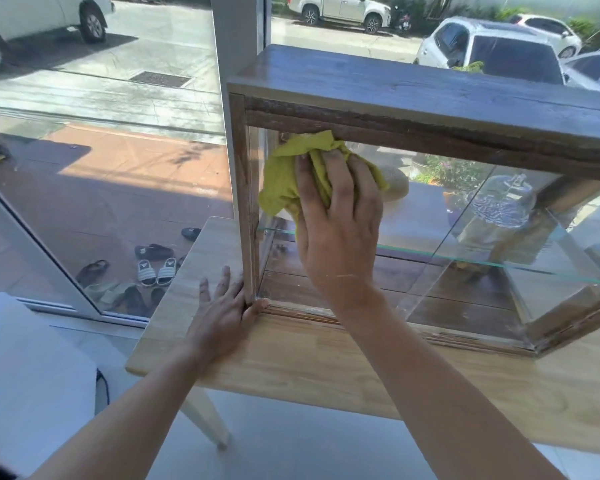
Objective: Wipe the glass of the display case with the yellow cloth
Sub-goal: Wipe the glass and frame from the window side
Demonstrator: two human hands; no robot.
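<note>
A wooden display case [430,88] with glass sides stands on a light wooden table [326,362]. My right hand [336,230] presses a crumpled yellow cloth [284,174] flat against the upper left of the front glass [447,244], just below the top frame. The fingers lie fairly straight over the cloth, with folds bunched between them. My left hand [226,306] rests on the table at the case's lower left corner. Its thumb touches the corner post.
Inside the case are a glass shelf [499,261], a round pale object [397,187] and a glass jar [503,202]. A large window [101,133] stands behind the table, with sandals [156,270] and parked cars outside. The table's left edge is close to my left hand.
</note>
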